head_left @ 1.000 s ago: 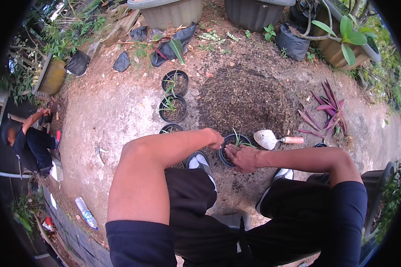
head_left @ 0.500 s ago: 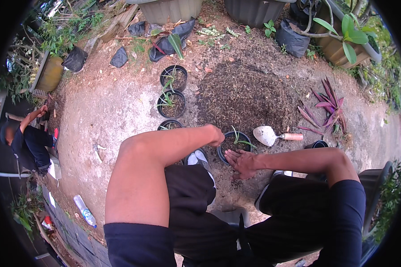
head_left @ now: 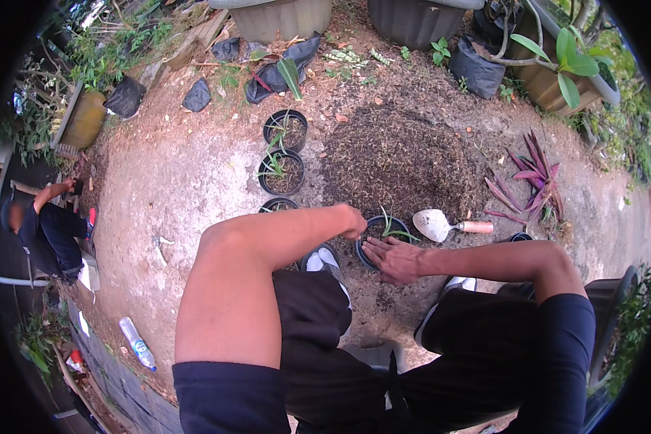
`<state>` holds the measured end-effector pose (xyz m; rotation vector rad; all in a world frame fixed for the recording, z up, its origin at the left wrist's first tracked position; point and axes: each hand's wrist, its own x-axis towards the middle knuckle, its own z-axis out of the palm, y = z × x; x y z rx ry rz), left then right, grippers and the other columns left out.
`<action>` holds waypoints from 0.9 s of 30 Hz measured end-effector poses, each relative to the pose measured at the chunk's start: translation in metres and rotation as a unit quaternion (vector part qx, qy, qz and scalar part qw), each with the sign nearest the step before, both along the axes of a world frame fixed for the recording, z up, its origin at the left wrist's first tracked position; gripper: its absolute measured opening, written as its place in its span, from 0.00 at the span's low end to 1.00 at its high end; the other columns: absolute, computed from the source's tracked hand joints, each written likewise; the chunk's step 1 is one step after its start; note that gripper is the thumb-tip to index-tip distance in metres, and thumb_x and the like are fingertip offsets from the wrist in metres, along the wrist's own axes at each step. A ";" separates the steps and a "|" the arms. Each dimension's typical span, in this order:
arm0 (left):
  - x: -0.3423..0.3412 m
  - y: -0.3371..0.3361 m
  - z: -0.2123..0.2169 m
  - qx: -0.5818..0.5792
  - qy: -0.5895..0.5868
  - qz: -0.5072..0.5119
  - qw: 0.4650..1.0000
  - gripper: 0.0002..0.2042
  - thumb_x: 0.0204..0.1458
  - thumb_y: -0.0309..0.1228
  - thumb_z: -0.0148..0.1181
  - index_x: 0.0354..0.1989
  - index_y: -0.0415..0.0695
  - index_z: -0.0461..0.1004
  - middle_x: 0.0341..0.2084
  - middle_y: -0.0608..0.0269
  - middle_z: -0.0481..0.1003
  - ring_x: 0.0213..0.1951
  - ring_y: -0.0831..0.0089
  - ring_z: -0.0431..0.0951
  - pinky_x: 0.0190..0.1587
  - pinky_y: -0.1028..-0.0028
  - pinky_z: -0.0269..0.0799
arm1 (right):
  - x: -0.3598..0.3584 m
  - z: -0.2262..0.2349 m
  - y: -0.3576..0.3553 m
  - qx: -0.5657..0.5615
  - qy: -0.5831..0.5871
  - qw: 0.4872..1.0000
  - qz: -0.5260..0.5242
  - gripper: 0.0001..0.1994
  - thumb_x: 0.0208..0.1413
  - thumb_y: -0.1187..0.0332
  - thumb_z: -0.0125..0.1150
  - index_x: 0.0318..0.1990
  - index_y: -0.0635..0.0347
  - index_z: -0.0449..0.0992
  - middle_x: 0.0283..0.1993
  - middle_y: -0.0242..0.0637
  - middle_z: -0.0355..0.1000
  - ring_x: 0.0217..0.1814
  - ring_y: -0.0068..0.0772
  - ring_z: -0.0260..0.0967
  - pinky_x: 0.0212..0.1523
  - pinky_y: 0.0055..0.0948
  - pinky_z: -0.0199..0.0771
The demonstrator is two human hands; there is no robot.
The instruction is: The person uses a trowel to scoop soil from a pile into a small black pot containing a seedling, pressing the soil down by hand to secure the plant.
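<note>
Bare dirt yard | left hand point(head_left: 352, 223) curled closed on rim of small black pot point(head_left: 380, 233) with seedling point(head_left: 392, 228) | right hand point(head_left: 396, 260) open, flat on pot's near rim | trowel point(head_left: 447, 226) beside

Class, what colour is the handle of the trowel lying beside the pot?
The trowel has a light brown, wooden-looking handle and a pale blade; the head view shows it.

A small black plastic pot point(head_left: 378, 233) stands upright on the dirt, just left of the trowel, filled with dark soil, one green seedling point(head_left: 392, 227) leaning right.

pot point(head_left: 372, 230) rim half hidden by hands
</note>
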<state>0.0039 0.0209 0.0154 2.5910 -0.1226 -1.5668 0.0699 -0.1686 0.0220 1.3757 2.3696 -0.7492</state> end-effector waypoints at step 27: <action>-0.002 -0.004 0.018 0.019 -0.021 0.003 1.000 0.21 0.60 0.47 0.54 0.53 0.46 0.77 0.52 0.54 0.77 0.56 0.54 0.75 0.55 0.53 0.72 | 0.007 0.004 -0.030 -0.040 -0.031 0.998 -0.022 0.46 0.62 0.43 0.44 0.70 0.80 0.39 0.76 0.63 0.35 0.80 0.56 0.33 0.75 0.52 0.39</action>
